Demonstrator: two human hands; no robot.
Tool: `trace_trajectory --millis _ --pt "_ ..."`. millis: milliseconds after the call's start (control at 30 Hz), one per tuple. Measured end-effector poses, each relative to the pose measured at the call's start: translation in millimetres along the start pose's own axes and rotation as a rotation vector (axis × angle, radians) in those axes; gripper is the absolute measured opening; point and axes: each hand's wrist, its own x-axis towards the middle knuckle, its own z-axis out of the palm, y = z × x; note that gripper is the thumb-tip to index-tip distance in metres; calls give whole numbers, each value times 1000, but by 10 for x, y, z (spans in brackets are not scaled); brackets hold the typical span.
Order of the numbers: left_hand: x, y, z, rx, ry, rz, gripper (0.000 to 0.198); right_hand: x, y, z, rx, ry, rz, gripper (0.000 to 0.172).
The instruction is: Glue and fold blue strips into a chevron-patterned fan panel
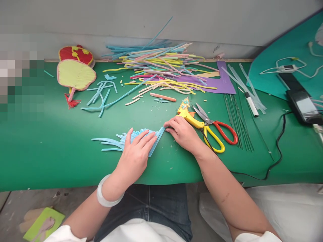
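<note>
The person's left hand [136, 153] lies palm down with its fingers extended and slightly apart, pressing over a pale blue bundle of thin, fuzzy strips [158, 136] without closing around it. The right hand [183, 134] is nearly closed, its thumb and fingertips pinching the bundle's narrow right end. The bundle rests on a green-covered table [63, 151] near its front edge, its loose ends trailing out to the left beyond the left hand. A white bangle [103, 196] circles the left wrist.

Just beyond the right hand is a yellow glue gun [186, 115], and next to it lie open-bladed metal scissors [208, 120] with one red and one yellow handle. An orange, slender stick [163, 97] lies farther back, in front of a heap of multicoloured fuzzy stems [161, 62] that partly covers a flat purple sheet [228, 85]. On the left, near several loose blue strips [104, 102], a pale yellow-green, fan-shaped piece with a pink border [75, 75] overlaps a red one with yellow decoration [82, 57]. A white marker with a black cap [251, 104] lies on the right.
</note>
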Motion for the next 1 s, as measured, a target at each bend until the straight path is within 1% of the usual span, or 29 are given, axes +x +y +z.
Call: trace_trajectory --millis 67,167,433,733,1000 --pt "1 -28 34 -7 -19 8 47 -1 0 1 -3 4 -9 15" --pt "-7 -50 62 -15 -22 6 44 -4 -4 2 -9 3 -24 17" --pt "-10 -61 79 -11 -23 16 41 -22 -72 21 -5 -5 -84 20" --pt "-5 -75 98 -44 -31 15 42 -11 -82 56 -15 -4 -78 21" --pt "3 -76 77 -68 -54 8 45 -8 -96 62 -6 -4 -60 21"
